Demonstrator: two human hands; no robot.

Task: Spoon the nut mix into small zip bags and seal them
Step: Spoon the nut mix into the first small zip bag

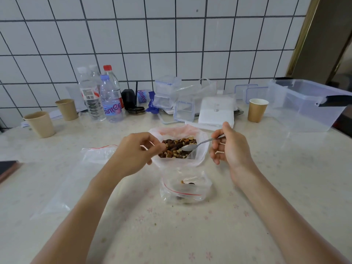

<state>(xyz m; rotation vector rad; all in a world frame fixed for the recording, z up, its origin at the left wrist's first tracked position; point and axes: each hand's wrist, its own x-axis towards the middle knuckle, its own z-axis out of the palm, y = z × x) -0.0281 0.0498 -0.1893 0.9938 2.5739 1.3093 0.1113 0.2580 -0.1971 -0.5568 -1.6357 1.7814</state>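
Note:
A large clear bag (200, 159) of brown and tan nut mix (176, 147) stands open at the table's middle. My left hand (133, 151) pinches its left rim. My right hand (230, 145) grips a metal spoon (198, 144) by the handle, its bowl lying over the mix. In front of the big bag lies a small zip bag (185, 187) with a red seal line, open, holding a few nuts. Spare empty zip bags (95, 155) lie flat to the left.
Several water bottles (101, 96) and paper cups (41, 123) stand at the back left. Clear lidded boxes (167, 92), a white pack (217, 109), another cup (256, 110) and a big clear tub (304, 105) line the back. A dark phone (7, 167) lies at the left edge.

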